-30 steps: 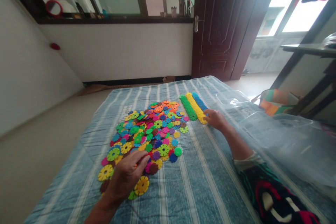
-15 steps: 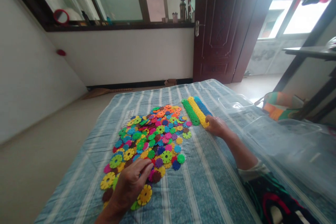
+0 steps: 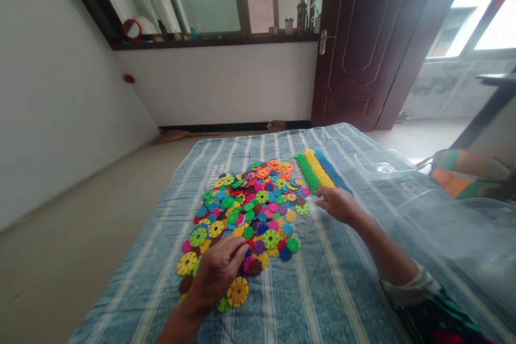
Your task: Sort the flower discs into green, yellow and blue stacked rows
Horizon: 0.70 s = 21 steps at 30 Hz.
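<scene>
A wide pile of flat, notched plastic discs (image 3: 262, 197) in many colours lies spread on the striped cloth. My left hand (image 3: 221, 266) is over the near part of this pile, thumb and fingers pinched together; whatever they may hold is too hidden to make out. Right of the pile, three rows of overlapping discs lie side by side: a green row (image 3: 307, 174), a yellow row (image 3: 318, 169) and a blue row (image 3: 328, 171). At the near end of these rows is my right hand (image 3: 338, 205), its thumb and index fingertips slightly apart with nothing visible between them.
A clear plastic container (image 3: 385, 165) stands on the cloth at the right, with a larger clear plastic piece (image 3: 455, 220) nearer me. Beyond the bed's far edge are a white wall (image 3: 221, 86) and a dark red door (image 3: 355, 48).
My right hand has come off the yellow row's near end and shifted slightly towards me and the pile. My left hand stays pinched over the pile. The whole view has swung left.
</scene>
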{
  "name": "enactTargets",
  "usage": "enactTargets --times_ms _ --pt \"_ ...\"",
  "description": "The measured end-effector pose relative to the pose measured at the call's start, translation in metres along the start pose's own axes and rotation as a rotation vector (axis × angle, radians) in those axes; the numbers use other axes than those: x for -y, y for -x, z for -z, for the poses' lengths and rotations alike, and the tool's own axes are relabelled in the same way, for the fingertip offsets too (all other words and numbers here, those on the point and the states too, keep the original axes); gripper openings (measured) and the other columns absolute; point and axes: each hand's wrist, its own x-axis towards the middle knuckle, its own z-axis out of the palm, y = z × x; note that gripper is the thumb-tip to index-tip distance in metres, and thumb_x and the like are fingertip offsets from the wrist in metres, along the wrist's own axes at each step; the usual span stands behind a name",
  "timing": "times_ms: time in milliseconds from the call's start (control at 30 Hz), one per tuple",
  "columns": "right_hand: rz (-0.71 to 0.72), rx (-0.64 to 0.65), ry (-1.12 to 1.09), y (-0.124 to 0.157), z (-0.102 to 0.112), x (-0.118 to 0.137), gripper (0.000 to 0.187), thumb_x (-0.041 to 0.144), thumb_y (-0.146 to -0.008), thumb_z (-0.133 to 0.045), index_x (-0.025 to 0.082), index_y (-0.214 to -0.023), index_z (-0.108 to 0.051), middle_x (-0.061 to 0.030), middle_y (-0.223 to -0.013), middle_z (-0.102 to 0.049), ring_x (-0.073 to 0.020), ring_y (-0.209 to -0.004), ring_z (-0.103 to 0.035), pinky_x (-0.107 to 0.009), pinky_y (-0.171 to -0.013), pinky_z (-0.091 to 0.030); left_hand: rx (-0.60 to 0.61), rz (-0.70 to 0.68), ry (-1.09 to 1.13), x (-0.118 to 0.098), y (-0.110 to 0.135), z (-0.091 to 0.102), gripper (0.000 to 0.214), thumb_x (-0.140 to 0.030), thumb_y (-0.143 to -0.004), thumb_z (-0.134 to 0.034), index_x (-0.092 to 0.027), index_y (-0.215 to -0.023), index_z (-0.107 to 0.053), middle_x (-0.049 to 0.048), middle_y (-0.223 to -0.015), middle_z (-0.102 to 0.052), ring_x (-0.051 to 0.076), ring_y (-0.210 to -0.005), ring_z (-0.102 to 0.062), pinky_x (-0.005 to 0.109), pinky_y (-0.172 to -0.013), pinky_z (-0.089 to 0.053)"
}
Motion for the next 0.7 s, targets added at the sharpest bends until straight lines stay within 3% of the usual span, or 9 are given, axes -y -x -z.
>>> enactTargets --times_ms 133,233,433,567,700 --pt "0.104 0.051 -0.042 0.007 -0.009 0.022 0.022 0.029 -0.089 -0.058 0.023 -0.105 -0.071 -0.004 -0.084 -0.074 -0.0195 -0.082 -0.068 -0.025 -0.066 -0.037 -0.048 0.055 -0.028 0.009 0.002 0.002 0.023 -0.03 -0.092 -0.051 -0.019 -0.085 -0.07 0.004 -0.079 -0.073 0.016 -0.071 -0.07 0.025 -0.068 -0.056" --pt "0.153 0.047 -0.067 0.01 -0.016 0.031 0.021 0.029 -0.09 -0.057 0.025 -0.105 -0.071 -0.0037 -0.09 -0.075 -0.019 -0.084 -0.068 -0.024 -0.066 -0.037 -0.153 0.114 -0.078 0.024 0.004 0.003 0.023 -0.031 -0.09 -0.051 -0.018 -0.087 -0.07 0.0063 -0.083 -0.073 0.018 -0.078 -0.07 0.027 -0.073 -0.056" --pt "0.173 -0.002 -0.05 0.01 -0.026 0.045 0.017 0.03 -0.09 -0.054 0.023 -0.09 -0.07 -0.0037 -0.081 -0.073 -0.0177 -0.076 -0.066 -0.024 -0.063 -0.034 -0.347 0.294 -0.188 0.058 0.009 0.014 0.025 -0.034 -0.087 -0.052 -0.016 -0.089 -0.069 0.0116 -0.097 -0.072 0.024 -0.094 -0.068 0.035 -0.084 -0.056" --pt "0.168 -0.045 -0.046 0.001 -0.032 0.059 0.02 0.03 -0.091 -0.052 0.022 -0.087 -0.069 -0.004 -0.082 -0.072 -0.018 -0.077 -0.064 -0.025 -0.063 -0.034 -0.426 0.399 -0.216 0.073 0.013 0.021 0.029 -0.037 -0.084 -0.052 -0.014 -0.089 -0.068 0.0159 -0.101 -0.07 0.028 -0.1 -0.066 0.041 -0.092 -0.054" --pt "0.24 -0.057 -0.054 -0.017 -0.041 0.081 0.019 0.026 -0.092 -0.051 0.022 -0.09 -0.07 -0.0051 -0.092 -0.07 -0.0182 -0.085 -0.063 -0.025 -0.068 -0.037 -0.488 0.494 -0.212 0.087 0.018 0.019 0.024 -0.036 -0.081 -0.053 -0.018 -0.086 -0.068 0.0129 -0.101 -0.072 0.028 -0.1 -0.067 0.044 -0.097 -0.051"
